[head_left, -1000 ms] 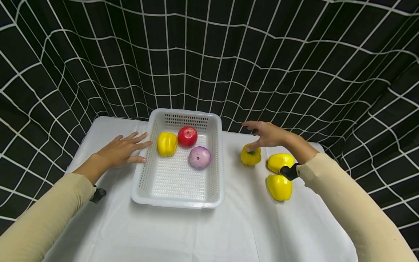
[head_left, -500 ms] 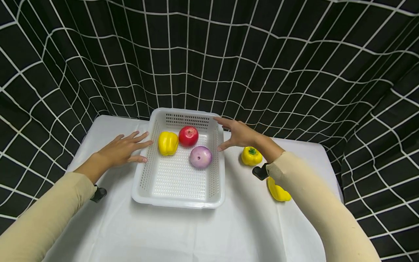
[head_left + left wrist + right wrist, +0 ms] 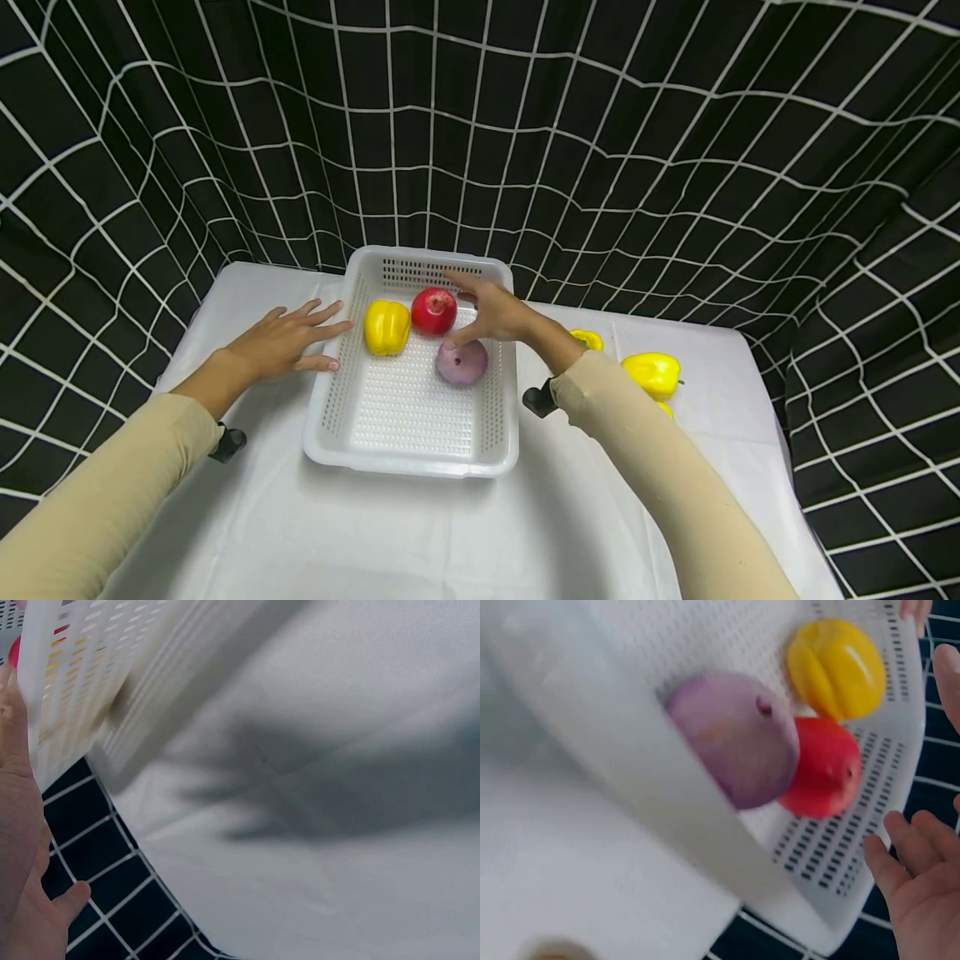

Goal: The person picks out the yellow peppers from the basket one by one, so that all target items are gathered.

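My left hand [image 3: 276, 343] has its fingers spread at the left rim of a white plastic basket [image 3: 411, 463]; whether it touches the rim I cannot tell. Over the basket's right side my right hand [image 3: 497, 312] reaches with fingers apart and nothing held. Its thumb overlaps a round pale purple fruit or vegetable [image 3: 462, 367] with a dark spot; contact is unclear. Beside that lie a round red fruit [image 3: 433, 312] and a yellow bell pepper [image 3: 387, 327]. In the right wrist view the right hand [image 3: 922, 877] appears near the basket's perforated wall.
On the white-covered table [image 3: 390, 542], right of the basket, sit a yellow pepper [image 3: 588, 339], another yellow pepper [image 3: 652, 373], and a yellow piece [image 3: 667, 409] mostly hidden by the right sleeve. A black curtain with a white grid [image 3: 450, 125] stands behind the table.
My right hand has moved left, from above a yellow pepper on the table, past the basket's right rim, to above the purple item. The left hand has stayed in place.
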The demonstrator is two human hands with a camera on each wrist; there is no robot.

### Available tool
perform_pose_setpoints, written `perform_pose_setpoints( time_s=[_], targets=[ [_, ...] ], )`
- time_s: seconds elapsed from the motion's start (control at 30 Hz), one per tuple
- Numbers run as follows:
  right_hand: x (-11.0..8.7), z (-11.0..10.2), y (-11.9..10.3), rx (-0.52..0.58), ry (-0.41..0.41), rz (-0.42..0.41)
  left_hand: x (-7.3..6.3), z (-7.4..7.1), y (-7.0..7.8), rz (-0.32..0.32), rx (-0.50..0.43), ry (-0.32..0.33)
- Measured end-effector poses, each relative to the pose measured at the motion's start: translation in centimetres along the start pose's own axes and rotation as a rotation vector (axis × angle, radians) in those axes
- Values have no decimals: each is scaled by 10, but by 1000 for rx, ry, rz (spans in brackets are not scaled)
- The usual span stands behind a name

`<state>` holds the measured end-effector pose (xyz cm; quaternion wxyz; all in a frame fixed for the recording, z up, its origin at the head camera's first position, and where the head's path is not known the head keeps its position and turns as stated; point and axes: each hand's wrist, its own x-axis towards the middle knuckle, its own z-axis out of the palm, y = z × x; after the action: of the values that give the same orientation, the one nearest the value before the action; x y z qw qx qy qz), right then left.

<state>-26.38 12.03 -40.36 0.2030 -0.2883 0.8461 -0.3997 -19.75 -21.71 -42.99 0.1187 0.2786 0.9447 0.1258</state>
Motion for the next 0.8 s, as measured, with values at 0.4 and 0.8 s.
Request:
perform_pose_setpoints(
  time_s=[0.4, 0.8],
  targets=[
    [25, 34, 2, -102, 29, 75, 1, 0, -1, -3, 10, -7],
    [37, 60, -3, -80, 1, 138, 1, 2, -3, -2, 17, 0]
  ],
)
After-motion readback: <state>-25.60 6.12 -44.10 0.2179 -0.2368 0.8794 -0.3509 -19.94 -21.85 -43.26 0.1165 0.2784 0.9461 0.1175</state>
